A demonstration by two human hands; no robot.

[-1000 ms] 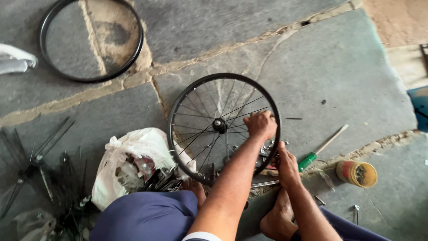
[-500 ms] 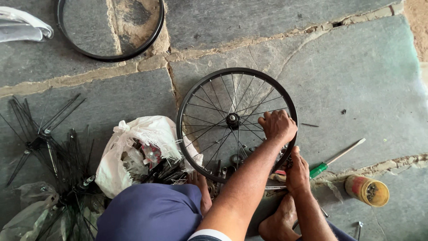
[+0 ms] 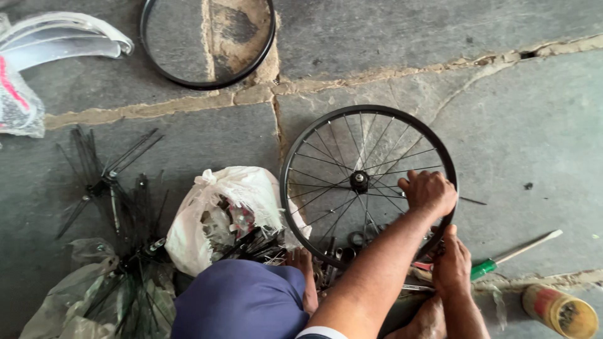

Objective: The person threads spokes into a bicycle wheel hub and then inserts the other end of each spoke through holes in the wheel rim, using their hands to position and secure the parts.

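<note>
A person seated on a grey stone floor (image 3: 534, 125) works on a black spoked bicycle wheel (image 3: 314, 135) lying flat before the knees, seen from the head camera. The left hand (image 3: 429, 192) rests at about the 4 o'clock side of the wheel, its fingers curled down over the thin metal spokes (image 3: 377, 147) just inside the rim, beside the black hub (image 3: 359, 181) at the wheel's centre. The right hand (image 3: 451, 263) sits just below it, pressed against the outside of the rim at roughly 5 o'clock; whether its fingers are clenched on anything cannot be told, as they are hidden beneath the hand.

At 3 o'clock from the right hand lies a green-handled screwdriver (image 3: 512, 256) with a pale shaft, and near the frame's 5 o'clock corner a yellow cylindrical tin with a red band (image 3: 560, 310) lies on its side. At 9 o'clock from the wheel, a white plastic bag of small metal parts (image 3: 232, 207) touches the rim. Further towards 8 o'clock lie bundles of loose black spokes (image 3: 110, 188) and a crumpled clear plastic bag (image 3: 69, 314). A bare black wheel rim (image 3: 207, 81) lies at 11 o'clock, well apart, with white curved mudguards (image 3: 66, 41) at the frame's 10 o'clock corner. A blue-clad knee (image 3: 242, 301) fills the lower edge.
</note>
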